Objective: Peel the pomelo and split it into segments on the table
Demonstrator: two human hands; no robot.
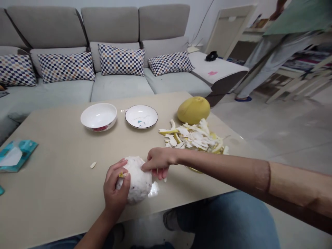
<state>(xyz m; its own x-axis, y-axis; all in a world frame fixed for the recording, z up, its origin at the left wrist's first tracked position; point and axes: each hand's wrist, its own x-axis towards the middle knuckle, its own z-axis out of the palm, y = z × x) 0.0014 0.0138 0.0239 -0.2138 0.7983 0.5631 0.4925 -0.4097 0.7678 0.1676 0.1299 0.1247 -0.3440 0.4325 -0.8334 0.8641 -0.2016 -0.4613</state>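
Observation:
A peeled white pomelo (138, 181) rests on the beige table (59, 183) near its front edge. My left hand (115, 188) wraps round its left side, fingers curled on the pith, a small yellow bit of peel under the fingertips. My right hand (157, 164) pinches at the fruit's upper right side, thumb and fingers pressed together on the white pith. A pile of torn peel pieces (194, 138) lies to the right of the hands. Behind the pile sits a whole yellow pomelo (193, 109).
A white bowl (98, 116) and a white plate (141, 116) stand mid-table. A teal tissue pack (15, 155) lies at the left edge; a peel scrap (93, 165) lies loose. A grey sofa (103, 79) with checkered cushions is behind. Another person (280, 45) stands at far right.

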